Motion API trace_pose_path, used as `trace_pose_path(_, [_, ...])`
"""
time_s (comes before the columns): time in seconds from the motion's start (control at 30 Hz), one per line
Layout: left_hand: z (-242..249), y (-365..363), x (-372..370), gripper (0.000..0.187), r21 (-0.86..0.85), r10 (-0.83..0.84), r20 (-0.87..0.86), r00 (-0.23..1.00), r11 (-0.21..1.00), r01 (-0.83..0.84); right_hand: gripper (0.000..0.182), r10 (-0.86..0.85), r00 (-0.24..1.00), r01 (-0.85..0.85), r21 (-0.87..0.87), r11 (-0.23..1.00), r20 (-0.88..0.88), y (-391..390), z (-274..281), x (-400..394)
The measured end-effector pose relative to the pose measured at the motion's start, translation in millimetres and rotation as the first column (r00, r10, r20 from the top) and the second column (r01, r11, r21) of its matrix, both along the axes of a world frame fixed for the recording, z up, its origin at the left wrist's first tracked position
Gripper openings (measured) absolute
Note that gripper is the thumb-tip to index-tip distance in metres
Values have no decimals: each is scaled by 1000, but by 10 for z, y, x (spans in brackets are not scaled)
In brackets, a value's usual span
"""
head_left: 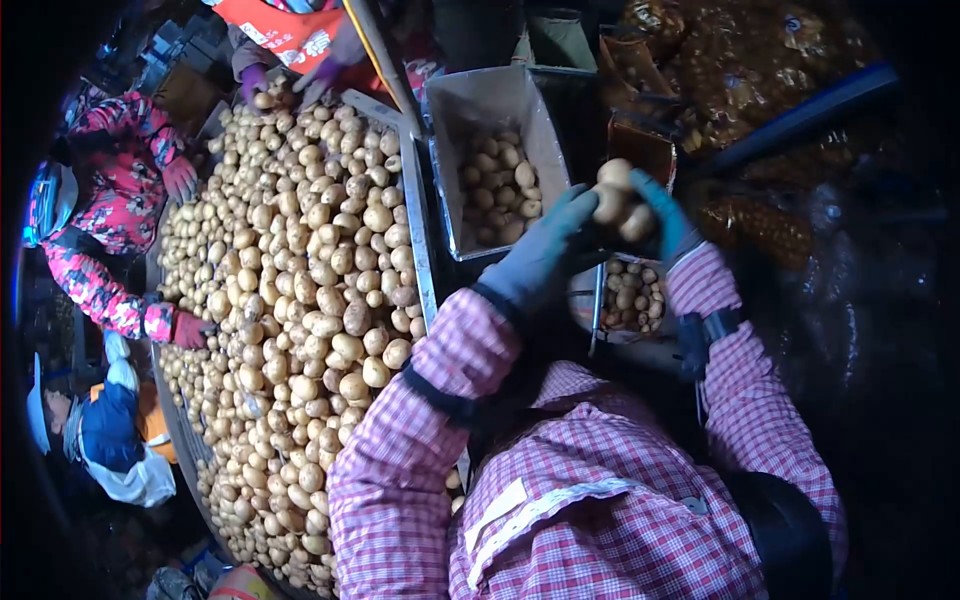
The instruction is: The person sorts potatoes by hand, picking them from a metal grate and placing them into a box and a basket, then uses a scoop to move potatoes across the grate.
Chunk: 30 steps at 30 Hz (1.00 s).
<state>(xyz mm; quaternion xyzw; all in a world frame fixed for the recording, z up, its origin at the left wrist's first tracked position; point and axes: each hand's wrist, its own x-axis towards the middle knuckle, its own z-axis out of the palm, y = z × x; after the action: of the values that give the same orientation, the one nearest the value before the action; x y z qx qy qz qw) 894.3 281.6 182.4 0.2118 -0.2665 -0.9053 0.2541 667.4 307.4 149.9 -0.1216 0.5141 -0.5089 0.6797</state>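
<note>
My left hand (548, 240), in a blue-grey glove, is closed against a small cluster of potatoes (612, 198). From the other side my right hand (668, 215), in a teal glove, presses on the same cluster. The potatoes are held up between both hands, above the bins. Just left of my left hand stands a grey rectangular bin (436, 165) partly filled with potatoes (500, 190). Below my hands is a smaller container of potatoes (632, 300). My left fingers are partly hidden behind the glove and the potatoes.
A wide sorting table with a metal edge (418, 230) carries a large heap of potatoes (310, 330). Other people work round it: patterned sleeves (110, 300), a blue sleeve (115, 425) and purple gloves (255, 85). Netted sacks (750, 50) lie at the upper right, near a dark bar (800, 120).
</note>
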Motion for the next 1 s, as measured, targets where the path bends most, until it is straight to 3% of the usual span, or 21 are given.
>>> trace_pose_path(0.07, [-192,-9,-147,48,111,-59,35,998,992,55,49,-121,987,134,115,984,-107,-137,-165,-620])
trace_pose_path(0.1, [-318,1,-171,47,138,-73,45,996,988,66,51,-125,897,178,89,980,-423,-71,-282,-898])
trace_pose_path(0.13, [-461,65,-107,48,111,-47,45,998,993,42,54,-112,714,204,53,978,-691,-66,-363,-1138])
trace_pose_path(0.17, [-584,150,-6,50,86,-14,52,999,996,9,54,-140,738,213,31,977,-661,-46,-400,-1256])
trace_pose_path(0.23, [-787,383,496,53,-380,62,215,975,924,25,53,-112,817,158,34,987,-565,24,-581,-1243])
trace_pose_path(0.27, [-665,514,789,56,-104,10,253,967,994,17,52,-56,869,89,44,995,-492,-33,-682,-1061])
trace_pose_path(0.3, [-536,650,1079,59,186,-8,285,958,982,-47,53,37,894,-10,64,998,-447,-94,-660,-726])
trace_pose_path(0.4, [-569,1269,1843,57,223,187,381,906,932,-286,50,349,890,-354,37,935,-293,-375,-758,415])
trace_pose_path(0.5, [-307,1881,2319,48,278,293,518,804,831,-482,47,665,695,-700,-48,712,-274,-381,-444,1839])
trace_pose_path(0.57, [-754,2488,2550,43,172,440,490,752,797,-579,42,807,512,-853,-62,518,-294,-240,-243,2639])
trace_pose_path(0.63, [-193,2770,2528,39,41,515,660,547,703,-710,36,903,349,-937,-119,329,-252,-82,-143,3297])
trace_pose_path(0.67, [-192,2966,2602,41,54,504,700,506,669,-741,34,938,278,-954,-178,243,-209,22,-227,3594])
trace_pose_path(0.73, [-125,3324,2718,42,70,612,691,385,474,-878,33,978,156,-963,-243,120,-135,274,-324,4078])
trace_pose_path(0.77, [-150,3498,2785,44,70,624,718,306,373,-925,33,957,71,-980,-197,14,-282,357,-198,4264])
trace_pose_path(0.8, [-147,3654,2864,44,28,614,759,217,302,-953,35,919,66,-975,-222,-24,-389,438,-196,4464])
trace_pose_path(0.87, [-62,3902,2997,44,-111,645,762,52,209,-971,40,926,77,-964,-264,-25,-370,605,-155,4768])
trace_pose_path(0.93, [-45,4088,3179,42,-216,633,771,-67,160,-963,46,896,18,-953,-280,-119,-443,735,-199,5117])
trace_pose_path(1.0, [136,4102,3250,43,-316,622,766,-162,144,-938,51,576,115,-897,-334,-290,-809,891,-122,5424])
